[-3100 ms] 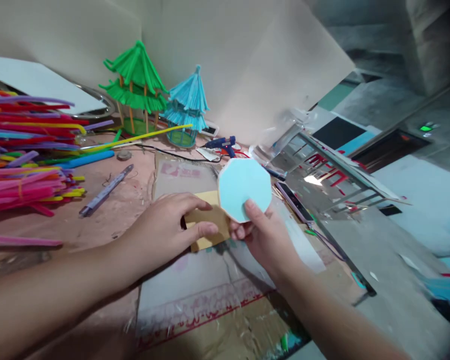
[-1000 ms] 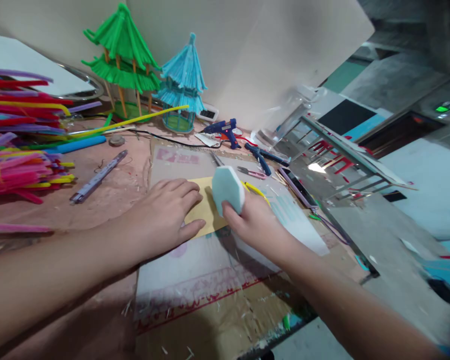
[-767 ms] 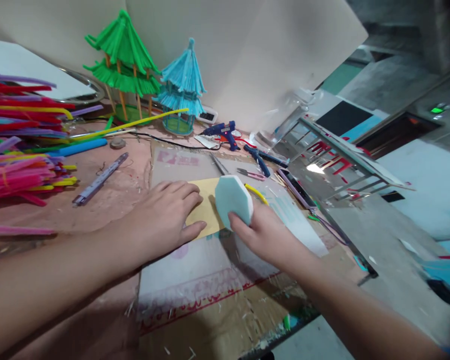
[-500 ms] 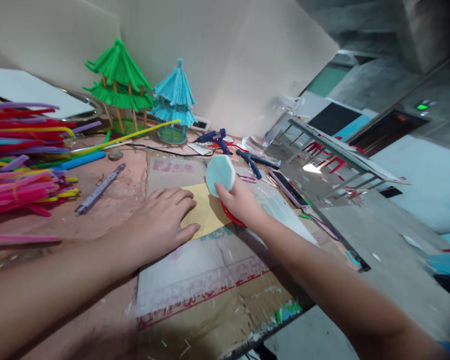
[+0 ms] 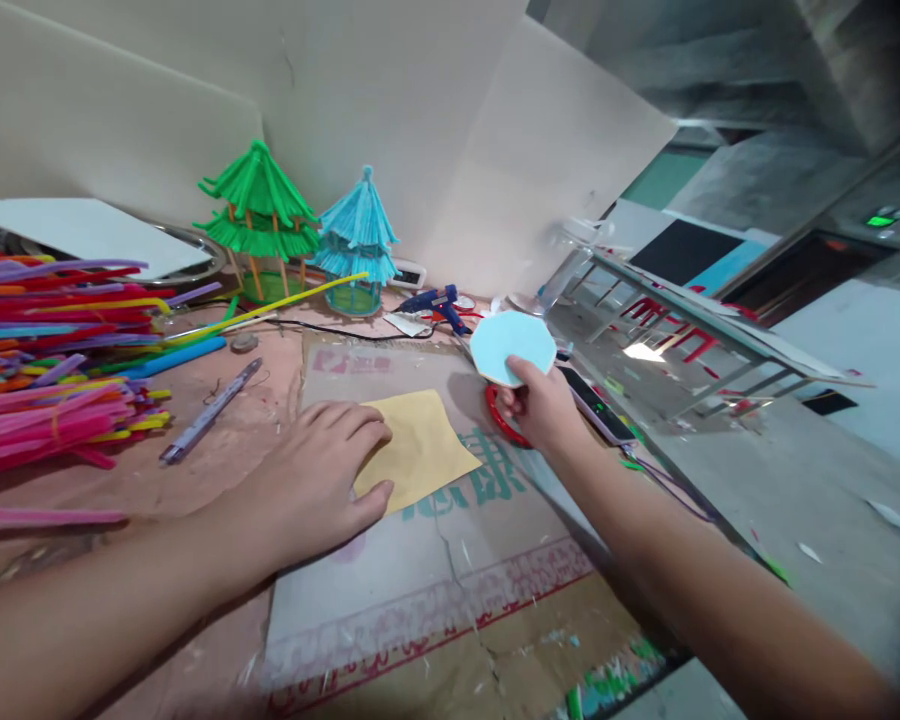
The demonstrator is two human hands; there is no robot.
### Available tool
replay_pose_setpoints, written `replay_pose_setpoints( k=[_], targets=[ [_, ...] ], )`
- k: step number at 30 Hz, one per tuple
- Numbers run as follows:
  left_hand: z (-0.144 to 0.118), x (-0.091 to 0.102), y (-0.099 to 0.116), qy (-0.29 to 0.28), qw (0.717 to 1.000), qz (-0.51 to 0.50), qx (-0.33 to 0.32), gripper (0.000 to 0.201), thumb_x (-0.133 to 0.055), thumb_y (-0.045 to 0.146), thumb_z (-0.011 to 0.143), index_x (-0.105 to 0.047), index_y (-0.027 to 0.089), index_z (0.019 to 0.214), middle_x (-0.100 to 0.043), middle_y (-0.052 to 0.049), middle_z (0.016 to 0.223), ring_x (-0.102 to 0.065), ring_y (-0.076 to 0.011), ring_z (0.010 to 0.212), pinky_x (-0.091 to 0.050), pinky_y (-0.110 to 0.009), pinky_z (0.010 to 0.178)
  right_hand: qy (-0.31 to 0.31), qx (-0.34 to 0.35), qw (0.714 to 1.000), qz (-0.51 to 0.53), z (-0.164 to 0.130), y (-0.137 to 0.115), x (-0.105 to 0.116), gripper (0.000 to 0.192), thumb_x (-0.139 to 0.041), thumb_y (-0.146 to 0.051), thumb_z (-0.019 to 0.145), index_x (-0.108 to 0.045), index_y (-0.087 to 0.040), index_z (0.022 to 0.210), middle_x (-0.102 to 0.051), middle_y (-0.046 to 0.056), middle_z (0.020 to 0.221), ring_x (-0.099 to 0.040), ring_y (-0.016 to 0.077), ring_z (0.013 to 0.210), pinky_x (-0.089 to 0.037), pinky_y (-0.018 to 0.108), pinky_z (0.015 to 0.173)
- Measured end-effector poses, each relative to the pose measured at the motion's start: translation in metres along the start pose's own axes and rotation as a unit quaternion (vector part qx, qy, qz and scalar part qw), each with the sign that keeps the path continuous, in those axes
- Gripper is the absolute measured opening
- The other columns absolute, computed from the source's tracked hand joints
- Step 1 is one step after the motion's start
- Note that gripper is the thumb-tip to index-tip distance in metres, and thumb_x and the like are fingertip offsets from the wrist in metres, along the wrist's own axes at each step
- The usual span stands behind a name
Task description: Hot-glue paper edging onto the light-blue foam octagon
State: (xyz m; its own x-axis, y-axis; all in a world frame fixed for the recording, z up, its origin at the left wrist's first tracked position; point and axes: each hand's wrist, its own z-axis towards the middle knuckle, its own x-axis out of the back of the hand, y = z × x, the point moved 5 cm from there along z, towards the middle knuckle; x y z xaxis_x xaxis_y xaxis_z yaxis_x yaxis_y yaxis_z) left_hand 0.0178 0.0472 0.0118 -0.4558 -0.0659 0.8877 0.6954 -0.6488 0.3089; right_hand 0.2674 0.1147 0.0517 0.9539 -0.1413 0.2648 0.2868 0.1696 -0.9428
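Note:
My left hand [image 5: 337, 455] lies flat, fingers stretched, over the left part of a yellow paper sheet [image 5: 420, 450]. Between the thumb and fingers of my right hand [image 5: 544, 405] is a light blue octagonal piece [image 5: 511, 340], raised above the board to the right of the sheet. Red-handled scissors [image 5: 504, 420] hang from the same hand, their red loop showing below the piece; most of the blades are hidden behind it. Under the paper is a flattened printed cardboard sheet [image 5: 360, 590].
Bundled coloured pipe cleaners [image 5: 52, 400] fill the left. Behind stand a green pagoda model [image 5: 259, 220], a blue pagoda model [image 5: 360, 235] and a blue glue gun [image 5: 435, 303]. A pen [image 5: 210, 412] lies left; a phone [image 5: 596, 405] lies near the table's right edge.
My right hand has moved right with the octagonal piece and scissors, off the yellow sheet, turning the piece's flat face into view. My left hand stays on the sheet. The view has shifted slightly.

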Motion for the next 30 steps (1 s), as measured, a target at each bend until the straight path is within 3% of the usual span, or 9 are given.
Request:
replay_pose_setpoints(
  k=[2,5,7,9,13,17,21,26,30],
  targets=[
    [0.0,-0.001,-0.001,0.001,1.0,-0.005,0.0,0.038,-0.059,0.042,0.087,-0.064,0.017,0.116,-0.062,-0.011,0.125,-0.054,-0.0309,0.116,-0.044,-0.049,0.102,-0.03,-0.037,0.997,0.066,-0.017,-0.008,-0.014,0.03,-0.053,-0.045,0.084,-0.04,-0.025,0.064,-0.031,-0.01,0.039,-0.024,0.0088,0.035,-0.029,0.021,0.035],
    [0.001,-0.003,-0.001,0.013,1.0,-0.004,-0.006,0.039,-0.06,0.045,0.088,-0.064,0.017,0.116,-0.062,-0.011,0.124,-0.054,-0.0307,0.115,-0.044,-0.048,0.1,-0.124,-0.185,0.922,0.317,-0.049,-0.009,-0.044,0.023,-0.062,-0.038,0.079,-0.048,-0.021,0.07,-0.035,-0.011,0.036,-0.018,0.0058,0.033,-0.023,0.016,0.031],
    [0.001,-0.004,-0.002,0.019,1.0,-0.004,-0.012,0.041,-0.061,0.046,0.088,-0.064,0.018,0.116,-0.062,-0.01,0.123,-0.055,-0.031,0.114,-0.043,-0.049,0.1,-0.157,-0.229,0.876,0.393,-0.061,-0.01,-0.055,0.024,-0.066,-0.035,0.078,-0.05,-0.02,0.069,-0.039,-0.009,0.035,-0.02,0.0053,0.033,-0.024,0.015,0.03],
    [0.003,-0.004,-0.004,0.021,1.0,-0.012,-0.014,0.042,-0.06,0.05,0.088,-0.065,0.018,0.115,-0.063,-0.01,0.122,-0.055,-0.0316,0.114,-0.043,-0.049,0.099,-0.163,-0.242,0.862,0.414,-0.065,-0.007,-0.059,0.025,-0.068,-0.034,0.078,-0.051,-0.02,0.068,-0.043,-0.008,0.036,-0.021,0.0051,0.033,-0.026,0.014,0.029],
    [0.01,-0.001,-0.011,0.015,0.997,-0.076,0.01,0.043,-0.057,0.056,0.09,-0.065,0.019,0.11,-0.065,-0.01,0.115,-0.057,-0.0302,0.109,-0.044,-0.045,0.094,-0.159,-0.241,0.886,0.364,-0.064,0.005,-0.062,0.031,-0.074,-0.04,0.078,-0.053,-0.019,0.071,-0.042,-0.01,0.037,-0.022,0.004,0.032,-0.028,0.014,0.03],
    [0.014,0.008,-0.02,0.059,0.987,-0.141,0.039,0.05,-0.061,0.061,0.086,-0.06,0.019,0.113,-0.064,-0.01,0.11,-0.057,-0.0302,0.104,-0.044,-0.043,0.088,-0.215,-0.215,0.91,0.28,-0.069,0.011,-0.071,0.039,-0.075,-0.051,0.078,-0.053,-0.019,0.074,-0.043,-0.01,0.039,-0.025,0.0039,0.031,-0.031,0.016,0.03],
    [0.012,0.015,-0.015,0.091,0.983,-0.161,0.008,0.039,-0.062,0.056,0.087,-0.061,0.018,0.096,-0.062,-0.008,0.1,-0.055,-0.0285,0.097,-0.043,-0.041,0.083,-0.253,-0.18,0.926,0.216,-0.073,0.013,-0.075,0.042,-0.072,-0.055,0.08,-0.053,-0.018,0.074,-0.049,-0.008,0.042,-0.031,0.0045,0.031,-0.036,0.017,0.031],
    [0.008,0.027,-0.002,0.13,0.969,-0.207,-0.019,0.033,-0.037,0.032,0.103,-0.062,0.019,0.084,-0.062,-0.005,0.086,-0.055,-0.0214,0.088,-0.043,-0.035,0.082,-0.249,-0.204,0.914,0.249,-0.074,0.013,-0.079,0.044,-0.072,-0.058,0.078,-0.053,-0.019,0.074,-0.046,-0.01,0.04,-0.03,0.0047,0.029,-0.036,0.018,0.03],
    [0.007,0.029,0.002,0.125,0.96,-0.251,0.005,0.024,-0.055,0.039,0.095,-0.066,0.02,0.086,-0.067,-0.003,0.089,-0.058,-0.022,0.09,-0.044,-0.035,0.084,-0.249,-0.212,0.909,0.257,-0.076,0.011,-0.081,0.045,-0.073,-0.058,0.078,-0.053,-0.018,0.071,-0.046,-0.01,0.039,-0.032,0.0049,0.029,-0.038,0.018,0.031]
  ],
)
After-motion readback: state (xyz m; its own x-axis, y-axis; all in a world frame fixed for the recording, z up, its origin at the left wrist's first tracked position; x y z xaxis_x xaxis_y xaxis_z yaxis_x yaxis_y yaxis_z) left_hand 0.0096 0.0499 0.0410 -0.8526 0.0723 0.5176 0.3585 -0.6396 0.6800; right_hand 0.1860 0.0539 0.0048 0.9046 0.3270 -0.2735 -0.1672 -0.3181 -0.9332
